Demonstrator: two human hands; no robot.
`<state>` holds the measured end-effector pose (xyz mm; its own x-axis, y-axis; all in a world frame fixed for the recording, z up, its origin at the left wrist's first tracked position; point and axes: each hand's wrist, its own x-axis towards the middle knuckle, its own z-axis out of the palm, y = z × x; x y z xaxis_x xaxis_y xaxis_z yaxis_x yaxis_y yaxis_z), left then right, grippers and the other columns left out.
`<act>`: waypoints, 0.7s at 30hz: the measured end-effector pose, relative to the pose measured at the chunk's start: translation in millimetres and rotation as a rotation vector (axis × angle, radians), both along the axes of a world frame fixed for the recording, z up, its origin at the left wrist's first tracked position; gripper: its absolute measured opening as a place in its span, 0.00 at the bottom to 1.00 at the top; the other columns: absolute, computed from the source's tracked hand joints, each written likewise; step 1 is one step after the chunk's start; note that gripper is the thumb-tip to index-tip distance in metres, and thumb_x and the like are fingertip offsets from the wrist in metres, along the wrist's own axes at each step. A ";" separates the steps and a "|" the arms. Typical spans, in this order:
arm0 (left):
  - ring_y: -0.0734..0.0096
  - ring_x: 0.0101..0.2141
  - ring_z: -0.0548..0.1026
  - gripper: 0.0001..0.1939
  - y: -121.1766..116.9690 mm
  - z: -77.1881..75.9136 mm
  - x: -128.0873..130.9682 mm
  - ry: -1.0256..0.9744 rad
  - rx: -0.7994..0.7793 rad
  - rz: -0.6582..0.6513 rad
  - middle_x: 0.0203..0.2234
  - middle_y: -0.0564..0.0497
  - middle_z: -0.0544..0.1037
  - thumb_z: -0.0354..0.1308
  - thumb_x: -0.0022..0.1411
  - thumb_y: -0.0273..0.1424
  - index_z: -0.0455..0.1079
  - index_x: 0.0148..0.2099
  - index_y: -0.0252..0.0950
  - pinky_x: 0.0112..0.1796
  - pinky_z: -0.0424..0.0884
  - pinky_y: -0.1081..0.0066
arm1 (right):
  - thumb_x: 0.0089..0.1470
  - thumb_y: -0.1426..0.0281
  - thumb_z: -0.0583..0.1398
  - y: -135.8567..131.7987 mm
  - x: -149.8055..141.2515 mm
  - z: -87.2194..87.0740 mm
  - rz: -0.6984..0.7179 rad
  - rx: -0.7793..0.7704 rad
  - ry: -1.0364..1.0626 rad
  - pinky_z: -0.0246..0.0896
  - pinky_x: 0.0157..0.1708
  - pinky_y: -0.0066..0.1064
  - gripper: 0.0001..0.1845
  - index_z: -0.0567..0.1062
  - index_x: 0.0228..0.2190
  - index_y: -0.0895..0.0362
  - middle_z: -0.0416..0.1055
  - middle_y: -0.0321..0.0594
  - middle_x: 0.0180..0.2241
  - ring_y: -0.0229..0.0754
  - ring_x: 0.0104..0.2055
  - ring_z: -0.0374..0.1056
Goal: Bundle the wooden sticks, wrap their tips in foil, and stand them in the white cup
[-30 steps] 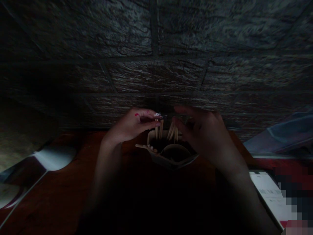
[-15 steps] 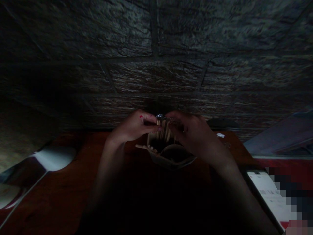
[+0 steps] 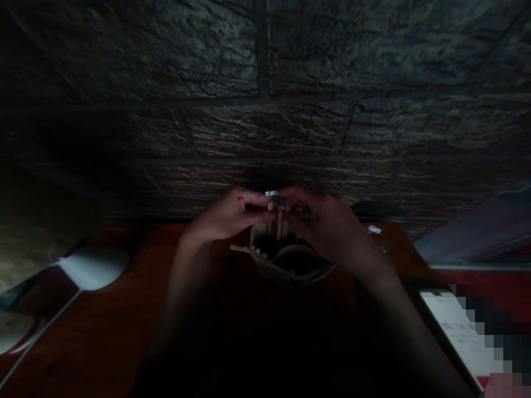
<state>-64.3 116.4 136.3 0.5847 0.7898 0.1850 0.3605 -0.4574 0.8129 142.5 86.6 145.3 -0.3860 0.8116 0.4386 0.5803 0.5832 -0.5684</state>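
1. From my station, I can read no words, brands or numbers in this feed.
2. On the lit phone screen I see rows of dark, print-like marks, too blurred for me to make out.

A dim room, home or small eatery, which one I cannot tell; a wall of rough stone-look blocks rises behind the wooden desk; on the desk stands an open tub with thin sticks; a lit phone-like screen shows near its right side.
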 end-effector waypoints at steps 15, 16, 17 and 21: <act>0.67 0.40 0.80 0.11 -4.1 4.5 -5.2 0.013 -0.019 0.028 0.39 0.50 0.84 0.62 0.63 0.34 0.80 0.45 0.38 0.42 0.75 0.70 | 0.59 0.76 0.59 3.5 -5.2 -2.7 0.051 -0.030 0.070 0.63 0.39 0.28 0.11 0.79 0.42 0.56 0.81 0.37 0.39 0.39 0.40 0.76; 0.67 0.39 0.80 0.11 -4.9 5.0 -6.4 0.022 -0.002 0.042 0.39 0.51 0.84 0.62 0.63 0.34 0.80 0.45 0.38 0.41 0.75 0.71 | 0.60 0.76 0.58 3.5 -5.6 -3.2 0.060 -0.028 0.079 0.63 0.39 0.28 0.11 0.79 0.41 0.56 0.81 0.37 0.39 0.39 0.40 0.76; 0.68 0.39 0.80 0.11 -5.5 5.3 -7.4 0.029 0.013 0.053 0.39 0.51 0.84 0.61 0.63 0.35 0.80 0.46 0.39 0.41 0.74 0.72 | 0.60 0.76 0.58 3.7 -6.0 -3.8 0.068 -0.026 0.088 0.63 0.39 0.28 0.11 0.79 0.41 0.56 0.81 0.37 0.39 0.39 0.40 0.76; 0.68 0.38 0.80 0.12 -4.3 4.6 -9.9 0.043 0.037 0.068 0.38 0.51 0.84 0.61 0.64 0.35 0.80 0.47 0.39 0.39 0.74 0.72 | 0.61 0.75 0.58 6.4 -8.4 -6.7 0.073 -0.008 0.119 0.64 0.39 0.29 0.09 0.79 0.40 0.55 0.81 0.37 0.38 0.39 0.40 0.76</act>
<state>-74.2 112.0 140.9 0.5379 0.8212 0.1906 0.4257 -0.4597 0.7794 134.1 93.0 138.6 -0.3894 0.7869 0.4788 0.4649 0.6166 -0.6353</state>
